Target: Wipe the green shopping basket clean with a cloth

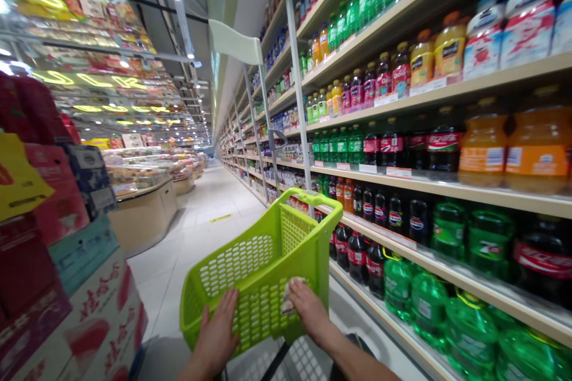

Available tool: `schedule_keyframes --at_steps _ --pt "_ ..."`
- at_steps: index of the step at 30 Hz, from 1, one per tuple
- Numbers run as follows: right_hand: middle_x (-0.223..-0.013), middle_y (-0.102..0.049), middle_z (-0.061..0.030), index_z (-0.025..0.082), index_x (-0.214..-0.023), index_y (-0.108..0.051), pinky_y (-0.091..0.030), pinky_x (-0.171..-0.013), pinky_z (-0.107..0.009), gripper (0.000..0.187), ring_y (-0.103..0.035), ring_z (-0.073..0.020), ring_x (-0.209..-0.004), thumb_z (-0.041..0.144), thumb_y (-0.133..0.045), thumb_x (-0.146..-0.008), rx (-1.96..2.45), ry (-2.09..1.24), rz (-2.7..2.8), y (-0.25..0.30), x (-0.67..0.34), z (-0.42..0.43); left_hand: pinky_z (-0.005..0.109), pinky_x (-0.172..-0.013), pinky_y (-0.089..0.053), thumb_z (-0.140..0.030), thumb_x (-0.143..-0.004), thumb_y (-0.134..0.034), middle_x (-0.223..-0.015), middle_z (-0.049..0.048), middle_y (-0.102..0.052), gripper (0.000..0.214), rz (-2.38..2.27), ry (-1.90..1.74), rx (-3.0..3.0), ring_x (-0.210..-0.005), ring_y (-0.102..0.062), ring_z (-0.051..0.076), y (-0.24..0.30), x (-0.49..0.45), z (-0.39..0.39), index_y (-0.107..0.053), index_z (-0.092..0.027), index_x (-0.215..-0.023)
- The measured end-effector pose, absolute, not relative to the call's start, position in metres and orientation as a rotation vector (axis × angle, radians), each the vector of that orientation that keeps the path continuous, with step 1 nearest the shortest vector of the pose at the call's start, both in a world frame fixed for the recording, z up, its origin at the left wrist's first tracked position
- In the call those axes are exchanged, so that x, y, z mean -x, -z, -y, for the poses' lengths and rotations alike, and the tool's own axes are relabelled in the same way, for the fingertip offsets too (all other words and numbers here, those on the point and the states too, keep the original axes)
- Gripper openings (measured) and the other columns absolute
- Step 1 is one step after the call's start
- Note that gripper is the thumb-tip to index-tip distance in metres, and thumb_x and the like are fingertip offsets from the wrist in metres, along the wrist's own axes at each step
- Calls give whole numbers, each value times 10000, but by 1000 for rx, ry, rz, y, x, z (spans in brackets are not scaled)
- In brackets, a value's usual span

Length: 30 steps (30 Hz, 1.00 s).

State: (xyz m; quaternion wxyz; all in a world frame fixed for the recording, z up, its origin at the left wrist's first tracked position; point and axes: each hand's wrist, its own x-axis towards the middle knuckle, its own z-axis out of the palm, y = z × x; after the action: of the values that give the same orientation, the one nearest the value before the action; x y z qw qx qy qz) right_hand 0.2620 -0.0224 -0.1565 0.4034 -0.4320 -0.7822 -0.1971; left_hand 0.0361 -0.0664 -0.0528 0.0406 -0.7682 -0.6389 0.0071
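A lime-green shopping cart [263, 274] with a perforated plastic basket stands right in front of me, tilted in the view. My left hand [218, 330] lies with its fingers stretched out against the near side wall of the basket. Farther right, my right hand [308, 309] presses a crumpled whitish cloth [287, 300] to the same wall, near the handle end. Part of the cloth is hidden under the fingers. Nothing shows inside the visible part of the basket.
Shelves [388, 178] of bottled drinks run along the right, with large green bottles [469, 321] at the bottom. Stacked cartons [84, 286] rise close on the left. A tiled aisle [214, 190] leads away past display counters [143, 214].
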Motion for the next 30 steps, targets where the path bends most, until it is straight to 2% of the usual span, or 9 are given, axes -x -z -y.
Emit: schedule_keyframes --at_steps 4,8,10,15,17,19,22,25,30 --pt "-1260 -499 -109 158 -1115 -570 -358 -993 -429 391 -357 -214 -1237 20 -404 -789 1086 538 1887 114 -278 16 470 -1077 -90 -116 -610 -396 -1460 59 -73 806 1928 -82 2354 -1344 -63 196 49 -49 64 -127 -104 -1370" --pt "-1069 -638 -77 188 -1007 -633 -472 -882 -323 351 -541 -189 -1072 19 -430 -776 1148 562 1911 138 -288 19 469 -1076 -91 -114 -603 -399 -1460 52 -65 809 1936 -101 2345 -1343 -57 198 53 -53 64 -139 -113 -1369" --pt "-1041 -651 -79 186 -993 -640 -487 -858 -303 350 -560 -184 -1045 17 -428 -771 1129 558 1907 146 -298 24 477 -1076 -86 -118 -610 -397 -1457 61 -85 797 1934 -105 2360 -1342 -78 202 52 -52 64 -146 -107 -1367" --pt "-1253 -505 -109 149 -1121 -576 -326 -1020 -427 398 -332 -204 -1252 29 -379 -797 1063 599 1717 72 -336 10 469 -1081 -64 -112 -627 -372 -1458 60 -102 775 1929 -31 2334 -1342 -83 194 47 -55 60 -144 -100 -1367" --pt "-1263 -495 -112 151 -1101 -590 -310 -1026 -447 384 -315 -213 -1260 37 -384 -798 1101 597 1653 52 -350 0 465 -1080 -75 -105 -615 -372 -1457 62 -111 785 1962 -42 2328 -1341 -91 192 47 -58 59 -146 -101 -1367" --pt "-1235 -519 -120 150 -1065 -612 -362 -991 -438 379 -364 -224 -1232 33 -389 -783 1173 547 1653 67 -359 -3 466 -1078 -74 -100 -601 -378 -1456 65 -109 803 1968 -69 2329 -1340 -91 195 48 -60 59 -138 -101 -1368" --pt "-1175 -571 -104 174 -1019 -634 -456 -904 -401 400 -468 -224 -1152 16 -373 -760 1274 415 1761 126 -364 5 467 -1078 -76 -95 -597 -385 -1457 63 -83 816 1962 -104 2314 -1341 -73 201 49 -61 60 -119 -95 -1368" --pt "-1150 -589 -97 187 -1002 -638 -467 -888 -391 379 -507 -217 -1113 49 -363 -781 1280 355 1754 149 -369 13 458 -1080 -88 -89 -601 -385 -1457 63 -77 813 1976 -122 2303 -1341 -69 202 48 -62 60 -112 -90 -1367" --pt "-1340 -404 -83 179 -1091 -583 -285 -1044 -405 373 -318 -187 -1260 97 -349 -813 1128 450 1440 43 -389 -8 448 -1080 -100 -86 -607 -385 -1456 48 -77 810 1968 -101 2277 -1340 -66 193 54 -59 58 -108 -106 -1367"
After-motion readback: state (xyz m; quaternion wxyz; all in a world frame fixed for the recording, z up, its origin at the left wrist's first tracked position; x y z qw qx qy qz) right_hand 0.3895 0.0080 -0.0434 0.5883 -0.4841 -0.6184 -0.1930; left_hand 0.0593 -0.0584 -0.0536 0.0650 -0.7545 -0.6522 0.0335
